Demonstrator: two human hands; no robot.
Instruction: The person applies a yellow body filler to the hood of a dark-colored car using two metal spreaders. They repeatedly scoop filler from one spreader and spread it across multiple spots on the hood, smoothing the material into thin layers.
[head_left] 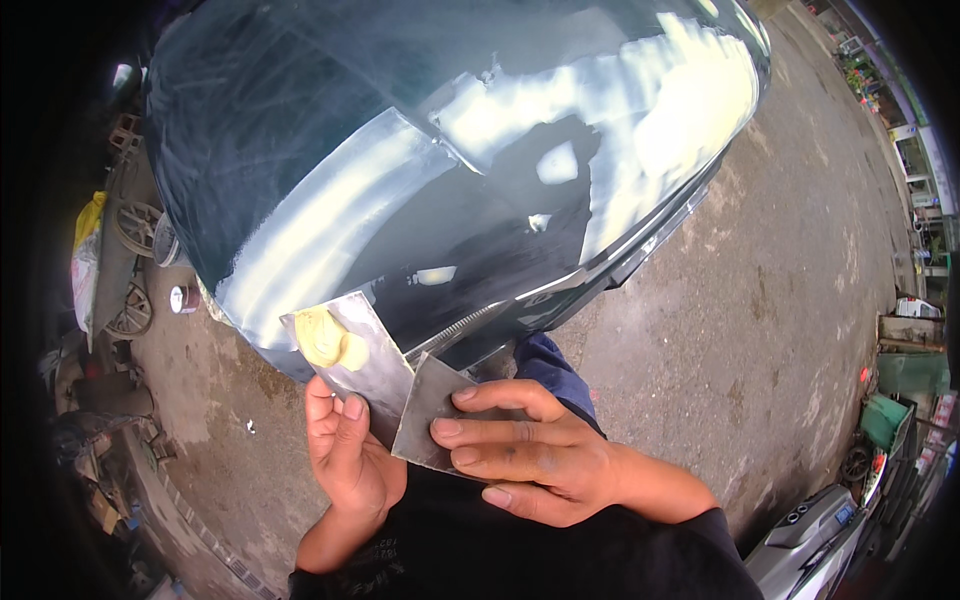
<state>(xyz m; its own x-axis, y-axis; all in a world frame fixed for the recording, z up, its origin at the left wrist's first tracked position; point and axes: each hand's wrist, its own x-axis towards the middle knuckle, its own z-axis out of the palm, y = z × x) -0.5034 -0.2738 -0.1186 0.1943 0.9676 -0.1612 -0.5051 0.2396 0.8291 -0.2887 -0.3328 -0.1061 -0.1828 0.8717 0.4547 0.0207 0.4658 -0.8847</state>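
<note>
My left hand (352, 455) grips a flat metal plate (378, 385) by its lower edge, thumb on top. A lump of pale yellow putty (322, 340) sits at the plate's far end. In my right hand (545, 460) is a thin dark grey spreader (430, 405), fingers laid across its face; its left edge overlaps the plate's right side. Just beyond both hands curves a dark green vehicle body panel (260, 120). Broad cream-white filler patches (310, 215) cover parts of it, with smaller spots (558, 163) between them on a dull grey area.
A tin can (184, 299) stands on the ground at the left, near a cart with spoked wheels (137, 227). A silver scooter (810, 545) is at the lower right, near a green bin (885, 420). Concrete ground (790, 300) runs beside the vehicle.
</note>
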